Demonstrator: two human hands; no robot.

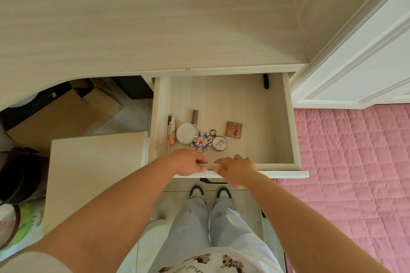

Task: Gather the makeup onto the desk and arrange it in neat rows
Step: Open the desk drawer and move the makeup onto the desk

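Observation:
The desk drawer [288,117] stands pulled out under the pale wooden desk top [144,17]. My left hand [188,162] and my right hand [237,167] both grip its front edge, side by side. Inside, near the front left, lie makeup items: a white round compact [186,133], a blue patterned compact [201,142], a small round mirror case [219,143], a square eyeshadow palette [234,129], a lip gloss tube [195,116], a peach tube [172,133] and a thin pencil [168,133]. A black lipstick [266,81] lies at the back right.
A pale stool or low cabinet top [93,173] stands left of the drawer. Cardboard boxes [66,113] sit under the desk. A pink quilted bed [355,173] lies to the right, a white door [366,51] behind it. My feet are below the drawer.

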